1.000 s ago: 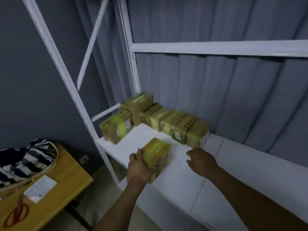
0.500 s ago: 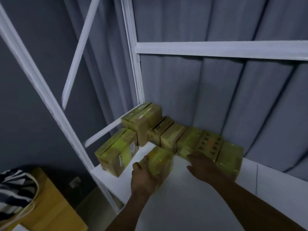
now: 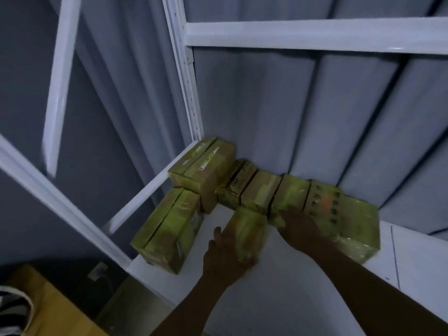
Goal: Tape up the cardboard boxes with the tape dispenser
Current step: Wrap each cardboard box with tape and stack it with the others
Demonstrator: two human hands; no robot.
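- Cardboard boxes [image 3: 261, 190], small, yellowish-brown and shiny with tape, are standing in a row at the foot of the white metal upright post [image 3: 186, 93] and running to the right of it.
- A separate small taped cardboard box [image 3: 249, 229] is lying in front of that row, right of the post and nearer to the person, on the white shelf board [image 3: 278, 287].
- The left hand [image 3: 225, 258] is gripping this box at its near end, with the thumb standing up beside the left face.
- The right hand [image 3: 300, 230] is lying against the front of the row. Its fingers are blurred, so I cannot tell if they are straight or curled.
- It seems a finished box is being stowed. It is best slid flat until it is meeting the row squarely, with the right hand steadying the neighbours.
- No tape dispenser is showing.
- Dark printed characters are showing on the printed brown box [image 3: 324, 200] far right of the post, and a pale label on the tall box [image 3: 206, 170] beside the post. Both are too blurred to read.
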